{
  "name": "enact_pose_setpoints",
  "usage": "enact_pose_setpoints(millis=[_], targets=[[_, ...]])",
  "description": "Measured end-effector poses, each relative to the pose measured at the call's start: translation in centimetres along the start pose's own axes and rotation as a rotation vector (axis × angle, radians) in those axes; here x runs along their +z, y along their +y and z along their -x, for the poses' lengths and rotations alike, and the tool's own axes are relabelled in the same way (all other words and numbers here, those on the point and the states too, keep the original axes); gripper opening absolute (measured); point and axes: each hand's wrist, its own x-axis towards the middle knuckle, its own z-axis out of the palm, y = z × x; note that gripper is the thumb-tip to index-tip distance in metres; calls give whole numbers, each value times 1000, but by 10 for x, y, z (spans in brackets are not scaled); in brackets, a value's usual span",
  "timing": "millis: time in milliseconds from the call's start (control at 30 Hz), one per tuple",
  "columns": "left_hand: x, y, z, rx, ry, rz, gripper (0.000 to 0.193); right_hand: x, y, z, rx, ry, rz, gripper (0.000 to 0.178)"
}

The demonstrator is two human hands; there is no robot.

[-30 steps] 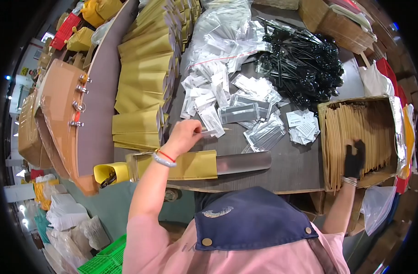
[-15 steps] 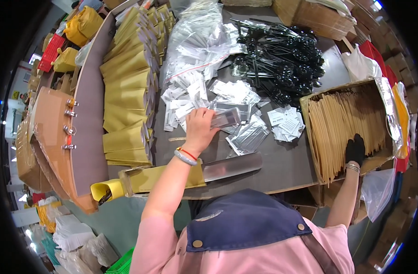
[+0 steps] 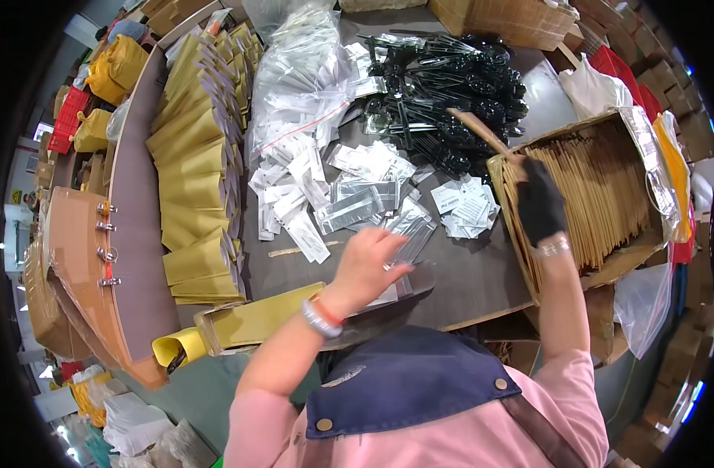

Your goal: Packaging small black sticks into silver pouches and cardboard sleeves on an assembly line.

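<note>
Gripping a thin brown wooden stick (image 3: 481,132) above the cardboard box of sticks (image 3: 606,195) at right, the black-gloved right hand (image 3: 540,207) lifts it clear, while the bare left hand (image 3: 368,265), fingers (image 3: 396,269) closed, pinches a clear plastic sachet (image 3: 407,234) over the desk (image 3: 481,281).

Glossy clear plastic sachets (image 3: 357,207), matt yellow paper sleeves (image 3: 193,195), shiny black plastic cutlery (image 3: 442,86), dull wooden sticks (image 3: 598,195)

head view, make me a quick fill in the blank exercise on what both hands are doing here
1. The right hand wears a ____ glove.
2. The right hand lifts a thin wooden stick out of a ____ box.
3. The left hand holds a clear plastic ____.
4. Black plastic ____ lie piled on the table.

Missing words: black; cardboard; sachet; spoons
</note>
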Motion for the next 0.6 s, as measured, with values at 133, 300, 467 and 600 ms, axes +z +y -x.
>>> enact_pose_setpoints(millis=[133,300,467,600], targets=[[58,4,-73,32,147,-26,45,32,-33,-35,-46,-283,235,26],[85,-3,-103,-153,106,-238,51,67,-23,-48,-70,-404,428,21],[83,-8,-100,-25,143,-176,52,58,-22,-38,-83,-325,220,15],[56,5,-82,80,118,-205,49,46,-45,-49,104,-529,128,21]])
